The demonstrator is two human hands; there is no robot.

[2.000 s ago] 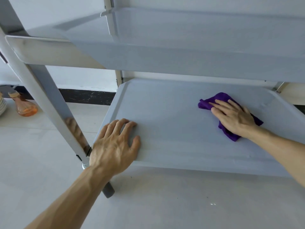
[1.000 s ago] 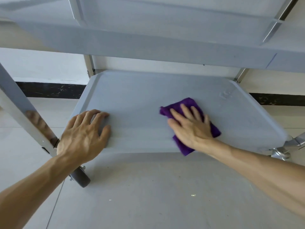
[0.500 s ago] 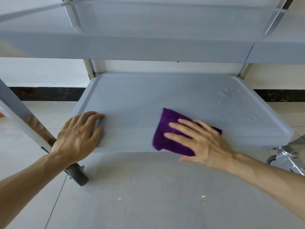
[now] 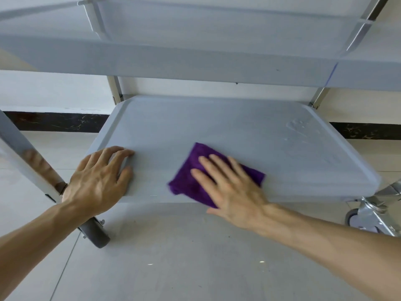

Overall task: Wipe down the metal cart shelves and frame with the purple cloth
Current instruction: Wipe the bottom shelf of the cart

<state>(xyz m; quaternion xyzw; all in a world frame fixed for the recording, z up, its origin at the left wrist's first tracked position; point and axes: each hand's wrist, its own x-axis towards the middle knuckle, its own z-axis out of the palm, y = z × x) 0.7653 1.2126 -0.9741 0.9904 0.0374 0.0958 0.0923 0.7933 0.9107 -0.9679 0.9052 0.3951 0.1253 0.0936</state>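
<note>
The purple cloth (image 4: 191, 181), pressed flat under the right hand (image 4: 230, 187) at lower centre, overhangs the lower shelf (image 4: 217, 127) edge and could slip off; the left hand (image 4: 97, 181) rests flat, fingers straight, bracing the corner.

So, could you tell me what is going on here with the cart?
A person is wiping the cart's lower shelf. The right hand presses the purple cloth flat near the shelf's front edge, fingers straight. The left hand rests on the front left corner, steadying it. The upper shelf sits above, untouched by either hand.
</note>
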